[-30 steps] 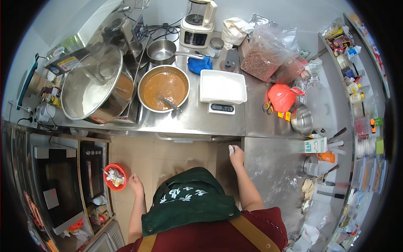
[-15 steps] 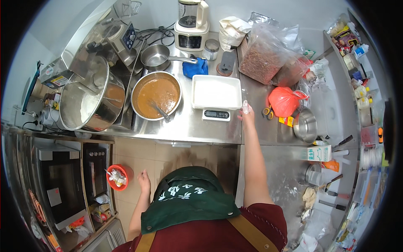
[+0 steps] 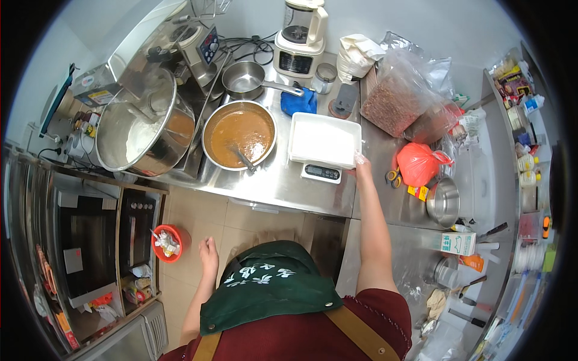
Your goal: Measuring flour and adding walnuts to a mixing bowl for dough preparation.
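The right hand point(image 3: 362, 168) had come up to the desk point(image 3: 283, 195): powder point(image 3: 141, 141) already lay in the bowl point(image 3: 109, 139), the left hand point(image 3: 209, 253) hung empty, fingers loose, brown mix point(image 3: 238, 132) filled the pan point(image 3: 215, 160), and the tray point(image 3: 319, 157), still on the scale point(image 3: 321, 174), met the right hand, grip unclear.

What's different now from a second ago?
The right hand has moved forward from near the front edge of the metal counter to the near right corner of the white tray, apparently touching it; any grip is unclear. The tray stays on the digital scale; the left hand stays low, near the red bin.
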The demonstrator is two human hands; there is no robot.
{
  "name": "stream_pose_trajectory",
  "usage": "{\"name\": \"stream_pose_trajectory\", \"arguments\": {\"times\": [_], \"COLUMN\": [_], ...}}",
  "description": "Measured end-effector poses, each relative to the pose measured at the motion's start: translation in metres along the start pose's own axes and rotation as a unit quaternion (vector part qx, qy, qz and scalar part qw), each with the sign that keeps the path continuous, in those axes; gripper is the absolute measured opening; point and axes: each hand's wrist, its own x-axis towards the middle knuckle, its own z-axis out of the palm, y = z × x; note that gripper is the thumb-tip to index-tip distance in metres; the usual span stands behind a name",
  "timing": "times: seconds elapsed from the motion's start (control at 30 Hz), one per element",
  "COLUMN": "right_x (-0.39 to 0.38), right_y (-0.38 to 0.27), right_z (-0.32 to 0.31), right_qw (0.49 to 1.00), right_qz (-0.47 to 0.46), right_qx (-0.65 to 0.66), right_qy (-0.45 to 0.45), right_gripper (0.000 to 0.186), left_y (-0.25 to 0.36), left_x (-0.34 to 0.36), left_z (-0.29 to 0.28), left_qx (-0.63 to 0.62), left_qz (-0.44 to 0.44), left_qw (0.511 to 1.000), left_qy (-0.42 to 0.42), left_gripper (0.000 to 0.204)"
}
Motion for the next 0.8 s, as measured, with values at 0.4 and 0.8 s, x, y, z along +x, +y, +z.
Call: {"name": "stream_pose_trajectory", "arguments": {"times": [0.4, 0.8], "right_x": [-0.116, -0.197], "right_y": [-0.04, -0.136], "right_z": [0.023, 0.144], "right_qw": [0.99, 0.931], "right_qz": [0.003, -0.081], "right_qx": [-0.007, -0.069], "right_qy": [-0.139, -0.348], "right_gripper": [0.044, 0.051], "left_y": [0.175, 0.205], "left_x": [-0.008, 0.037], "left_z": [0.001, -0.138], "left_qx": [-0.106, -0.156], "left_qz": [0.328, 0.384], "left_qw": [0.92, 0.891], "left_qy": [-0.186, -0.188], "left_gripper": [0.099, 0.135]}}
